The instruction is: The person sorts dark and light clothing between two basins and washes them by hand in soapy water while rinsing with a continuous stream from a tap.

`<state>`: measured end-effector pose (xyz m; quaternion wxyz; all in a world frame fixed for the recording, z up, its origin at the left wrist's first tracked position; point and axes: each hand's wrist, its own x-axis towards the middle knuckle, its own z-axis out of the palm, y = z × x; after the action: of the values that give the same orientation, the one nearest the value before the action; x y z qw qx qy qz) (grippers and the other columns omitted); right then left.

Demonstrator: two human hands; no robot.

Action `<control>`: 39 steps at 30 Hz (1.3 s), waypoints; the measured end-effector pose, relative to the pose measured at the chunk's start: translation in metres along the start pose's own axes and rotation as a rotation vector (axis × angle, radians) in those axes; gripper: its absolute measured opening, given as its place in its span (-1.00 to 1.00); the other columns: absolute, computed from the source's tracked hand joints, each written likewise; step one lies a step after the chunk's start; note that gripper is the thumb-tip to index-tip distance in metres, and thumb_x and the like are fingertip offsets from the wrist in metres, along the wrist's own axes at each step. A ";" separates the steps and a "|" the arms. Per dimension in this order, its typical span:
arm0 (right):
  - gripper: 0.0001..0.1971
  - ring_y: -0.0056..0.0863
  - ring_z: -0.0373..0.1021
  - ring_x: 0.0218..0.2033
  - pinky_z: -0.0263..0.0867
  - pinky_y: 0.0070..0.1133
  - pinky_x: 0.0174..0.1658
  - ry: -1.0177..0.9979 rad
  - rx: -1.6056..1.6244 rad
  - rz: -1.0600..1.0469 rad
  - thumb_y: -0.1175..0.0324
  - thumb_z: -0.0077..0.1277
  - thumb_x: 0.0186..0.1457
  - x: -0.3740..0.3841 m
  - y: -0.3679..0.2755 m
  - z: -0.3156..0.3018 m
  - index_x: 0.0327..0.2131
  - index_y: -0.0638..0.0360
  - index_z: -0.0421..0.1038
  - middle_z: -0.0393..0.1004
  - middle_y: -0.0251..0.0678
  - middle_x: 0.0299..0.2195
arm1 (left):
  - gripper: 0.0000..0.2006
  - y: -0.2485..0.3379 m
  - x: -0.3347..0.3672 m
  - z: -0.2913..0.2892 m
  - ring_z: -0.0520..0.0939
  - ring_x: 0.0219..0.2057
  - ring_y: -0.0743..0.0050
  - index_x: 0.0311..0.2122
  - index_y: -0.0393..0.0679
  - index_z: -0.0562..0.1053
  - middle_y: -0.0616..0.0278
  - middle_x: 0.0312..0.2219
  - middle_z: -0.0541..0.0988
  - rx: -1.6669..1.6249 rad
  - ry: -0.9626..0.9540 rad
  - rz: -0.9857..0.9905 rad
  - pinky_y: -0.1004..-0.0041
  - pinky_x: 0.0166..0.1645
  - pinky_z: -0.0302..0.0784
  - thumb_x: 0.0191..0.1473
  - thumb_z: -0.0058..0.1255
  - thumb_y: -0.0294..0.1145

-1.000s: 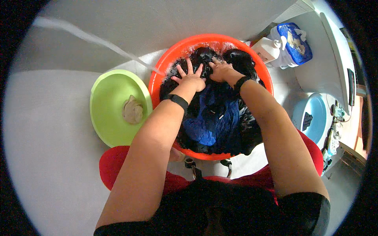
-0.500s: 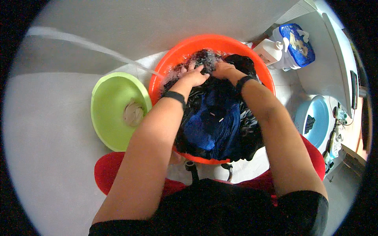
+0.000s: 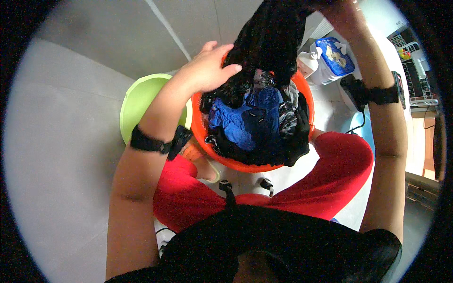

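My right hand (image 3: 343, 20) is raised high at the top right, its fingers wrapped round a wet black garment (image 3: 271, 40) that hangs down into the orange basin (image 3: 245, 167). Beside the garment's left edge, my left hand (image 3: 207, 69) is open with fingers and thumb apart. Whether its fingertips touch the cloth I cannot tell. In the basin lie a soaked blue garment (image 3: 236, 120), more black cloth (image 3: 288, 148) and some water. Each forearm wears a black strap.
A green basin (image 3: 137, 106) stands left of the orange one. Back right are a white bottle (image 3: 307, 65) and a blue-lidded tub (image 3: 336, 56). A light blue basin (image 3: 362, 129) sits at the right, partly behind my arm. My knees in red trousers flank the orange basin.
Both hands have come up out of the orange basin. My right hand has lifted the black garment up and to the right; my left hand has moved up and left, fingers spread.
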<state>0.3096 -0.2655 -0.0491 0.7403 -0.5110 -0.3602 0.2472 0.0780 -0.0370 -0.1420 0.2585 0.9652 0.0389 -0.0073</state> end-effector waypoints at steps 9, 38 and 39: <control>-0.67 -0.32 0.48 -0.30 0.44 -0.43 -0.25 0.097 -0.756 0.305 0.34 -0.01 0.02 0.002 0.054 0.015 -0.11 0.22 0.36 0.50 -0.22 -0.29 | -0.40 0.018 -0.066 0.001 0.18 0.19 -0.10 0.15 -0.11 0.23 -0.22 0.17 0.10 -0.177 -0.029 -0.127 0.27 0.21 0.17 0.03 0.05 -0.12; -0.66 -0.43 0.35 -0.12 0.24 -0.47 -0.02 -0.323 -1.302 0.359 0.29 -0.01 -0.04 -0.079 0.443 -0.066 -0.14 0.11 0.40 0.42 -0.26 -0.18 | -0.41 0.013 -0.045 0.036 0.27 0.11 -0.24 0.13 -0.24 0.21 -0.31 0.13 0.12 -0.073 -0.384 -0.129 0.18 0.18 0.22 0.02 0.05 -0.22; -0.64 -0.43 0.34 -0.09 0.23 -0.46 0.00 -0.405 -1.367 0.417 0.30 -0.01 -0.04 -0.071 0.422 -0.063 -0.11 0.10 0.39 0.42 -0.25 -0.14 | -0.40 0.016 -0.040 0.030 0.26 0.12 -0.23 0.14 -0.22 0.21 -0.31 0.14 0.11 -0.094 -0.384 -0.136 0.17 0.19 0.20 0.02 0.04 -0.19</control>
<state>0.3159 -0.2039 -0.4766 0.1139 -0.8600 -0.4586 0.1926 0.0392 -0.0684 -0.1583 0.3051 0.9280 0.0543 -0.2068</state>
